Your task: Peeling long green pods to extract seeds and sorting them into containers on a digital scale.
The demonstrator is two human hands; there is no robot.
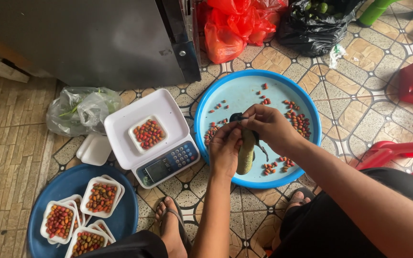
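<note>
Left hand [224,150] and right hand [268,125] pinched on a greenish pod [246,153], forearms angled over blue tray [216,98]

Under my left hand [224,152] and right hand [268,126] I see a long pod [246,153], its olive skin matt and leathery, blackened at the gripped end. Behind the grip, the light-blue basin [307,102] looks like smooth, glossy plastic. Left of the grip, the white scale [135,117] is hard plastic with a satin sheen, and the small white trays [100,197] look like matt foam. Beyond, the red bags [230,26] are thin, shiny, crinkled film. The floor tiles [359,91] look glazed.
</note>
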